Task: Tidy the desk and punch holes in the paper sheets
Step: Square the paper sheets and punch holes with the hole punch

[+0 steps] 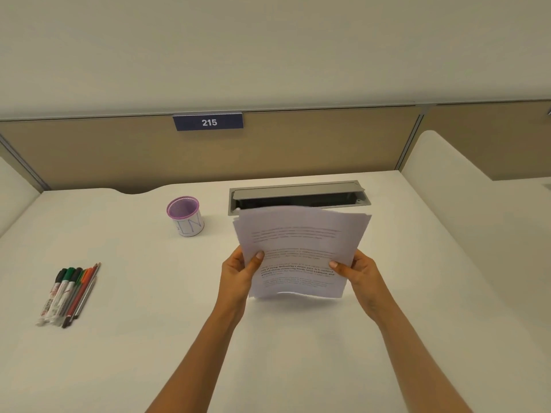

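While looking down at the white desk (149, 347), spotted right away: a stack of paper sheets (301, 242) held up in the air a bit right of centre, printed side facing near, bottom edge bowed and lifted off the surface. Gripped on the left edge by the left hand (238, 272), thumb pressed flat on the front, fingers curled behind and mostly hidden. Same deal on the right edge with the right hand (362, 272), thumb on the front, fingers wrapped behind. Not squared up yet either, with top edges fanned out and corners staggered. Just past the top of the stack, along the far side, a grey cable hatch (298, 192) standing open, its near lip partly covered in view by the sheets. Further left, well apart from the stack, a purple mesh pen cup (185, 216) with a white label, sitting upright near a curved cut-out in the desk's far edge. Way over on the left, a bundle of markers and pencils (70, 293) lying side by side, tips pointing near. Loads of open white top between that bundle and the left forearm, plus a wide stretch on the right running out to a white side divider (441, 174). Behind everything, a beige partition (119, 150) along the far edge, with a blue plate (208, 122) reading 215.
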